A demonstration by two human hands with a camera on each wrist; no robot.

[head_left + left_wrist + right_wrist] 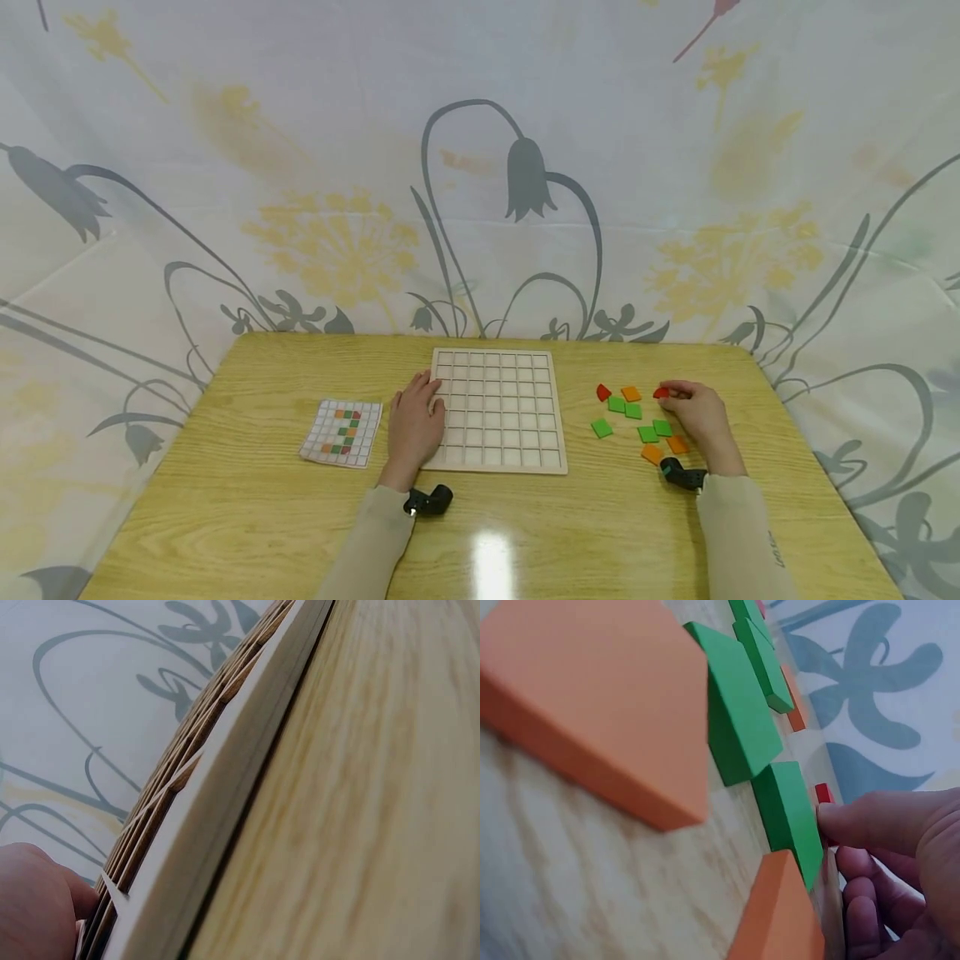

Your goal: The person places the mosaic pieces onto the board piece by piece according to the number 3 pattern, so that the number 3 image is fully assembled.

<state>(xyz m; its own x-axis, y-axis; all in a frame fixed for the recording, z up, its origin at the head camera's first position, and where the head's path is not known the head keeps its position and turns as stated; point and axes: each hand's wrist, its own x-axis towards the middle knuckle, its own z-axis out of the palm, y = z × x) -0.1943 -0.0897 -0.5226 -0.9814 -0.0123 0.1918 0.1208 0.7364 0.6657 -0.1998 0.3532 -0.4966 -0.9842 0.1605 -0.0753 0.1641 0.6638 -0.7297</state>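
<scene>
Right hand [701, 417] pinches red wedge-shaped tile [660, 392], right of pale wooden grid board [498, 408]. Relaxed left hand [416, 423] touches board's left edge.

On table [225, 525]: grid board [498, 411] mid, sheet [341, 433] left of it, loose tiles [633, 411] right. Left hand [417, 421] between sheet and board, on board's left edge; right hand [701, 417] at tiles' right side. Behind table: backdrop [480, 200].

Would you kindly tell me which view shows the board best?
The head view: nearly the whole board shows from above. The left wrist view catches only part of it, close up and slanted; the right wrist view shows none of it.
</scene>
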